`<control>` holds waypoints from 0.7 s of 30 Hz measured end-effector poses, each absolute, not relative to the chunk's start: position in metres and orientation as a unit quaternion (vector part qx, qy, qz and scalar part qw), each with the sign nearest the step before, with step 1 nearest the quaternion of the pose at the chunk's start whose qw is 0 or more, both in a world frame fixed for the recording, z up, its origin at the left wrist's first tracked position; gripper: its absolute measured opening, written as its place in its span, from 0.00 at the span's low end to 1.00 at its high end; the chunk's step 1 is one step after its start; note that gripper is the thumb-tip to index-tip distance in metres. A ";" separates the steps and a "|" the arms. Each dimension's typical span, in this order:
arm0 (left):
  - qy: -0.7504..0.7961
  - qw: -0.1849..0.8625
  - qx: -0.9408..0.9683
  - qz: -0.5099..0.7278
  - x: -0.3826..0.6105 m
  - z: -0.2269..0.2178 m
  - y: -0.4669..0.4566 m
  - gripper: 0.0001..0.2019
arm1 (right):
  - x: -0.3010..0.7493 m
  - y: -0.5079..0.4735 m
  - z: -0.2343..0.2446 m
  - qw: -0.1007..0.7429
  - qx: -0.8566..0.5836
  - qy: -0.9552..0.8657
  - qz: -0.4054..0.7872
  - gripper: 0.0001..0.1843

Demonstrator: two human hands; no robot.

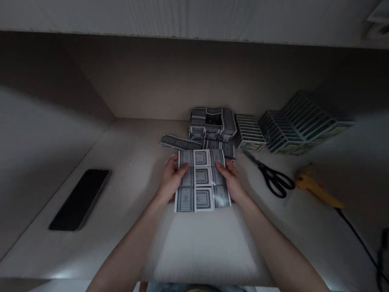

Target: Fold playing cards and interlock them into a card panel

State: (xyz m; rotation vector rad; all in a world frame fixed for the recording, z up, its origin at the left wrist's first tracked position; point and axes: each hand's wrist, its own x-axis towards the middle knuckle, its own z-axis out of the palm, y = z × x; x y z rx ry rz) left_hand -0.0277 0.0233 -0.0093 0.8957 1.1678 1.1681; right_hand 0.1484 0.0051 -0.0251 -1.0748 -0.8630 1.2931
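Observation:
A flat sheet of joined playing cards, patterned backs up in a three-by-three grid, lies on the pale desk in front of me. My left hand rests on its left edge with fingers stretched flat over the cards. My right hand presses the right edge the same way, fingers laid over the cards. Just behind the sheet sits a box-like block built from folded cards, with more loose card strips beside it.
A dark phone lies at the left. Black scissors and a yellow glue gun with a black cord lie at the right. Rows of stacked cards stand at the back right by the wall.

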 end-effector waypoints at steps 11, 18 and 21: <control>0.509 0.553 0.425 0.504 -0.028 -0.011 0.025 0.20 | 0.148 0.008 -0.029 0.580 -0.478 -0.372 0.544 0.18; 0.507 0.553 0.431 0.501 -0.028 -0.012 0.024 0.20 | 0.148 0.007 -0.032 0.583 -0.487 -0.393 0.519 0.17; 0.507 0.552 0.431 0.502 -0.028 -0.013 0.024 0.21 | 0.148 0.007 -0.032 0.585 -0.486 -0.399 0.513 0.16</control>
